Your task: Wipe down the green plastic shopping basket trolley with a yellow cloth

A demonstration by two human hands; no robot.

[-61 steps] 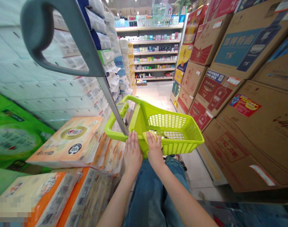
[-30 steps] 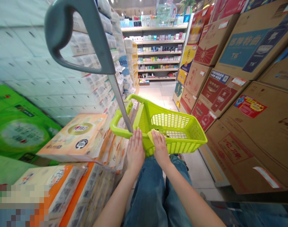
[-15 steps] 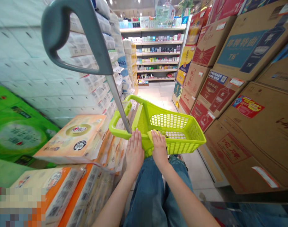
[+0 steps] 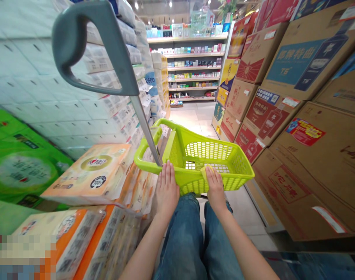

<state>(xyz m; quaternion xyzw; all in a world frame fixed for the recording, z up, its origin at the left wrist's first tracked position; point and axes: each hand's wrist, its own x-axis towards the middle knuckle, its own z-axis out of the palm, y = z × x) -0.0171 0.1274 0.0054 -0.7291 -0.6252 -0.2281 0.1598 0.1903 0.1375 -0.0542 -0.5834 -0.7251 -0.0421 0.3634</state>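
Observation:
A lime-green plastic shopping basket [image 4: 190,175] with lattice sides stands in front of my knees. Its grey pull handle [image 4: 122,58] rises on a metal rod [image 4: 146,130] at the left end. My left hand [image 4: 168,190] rests with fingers stretched flat against the near rim, beside the foot of the rod. In my right hand [image 4: 216,192] is a small yellow cloth [image 4: 204,172], pressed over the near rim about halfway along the basket. The fingers cover much of the cloth. Through the openings in the basket's bottom, the floor shows.
Tissue packs [image 4: 92,165] are piled close on the left, near the handle and my left forearm. Tall stacks of cardboard boxes [image 4: 294,163] line the right side. Stocked shelves [image 4: 195,70] stand at the aisle's far end, beyond the tiled floor [image 4: 192,114].
My right hand has slid to the right along the basket's near rim with the yellow cloth. My left hand stays at nearly the same spot, and the basket has hardly moved.

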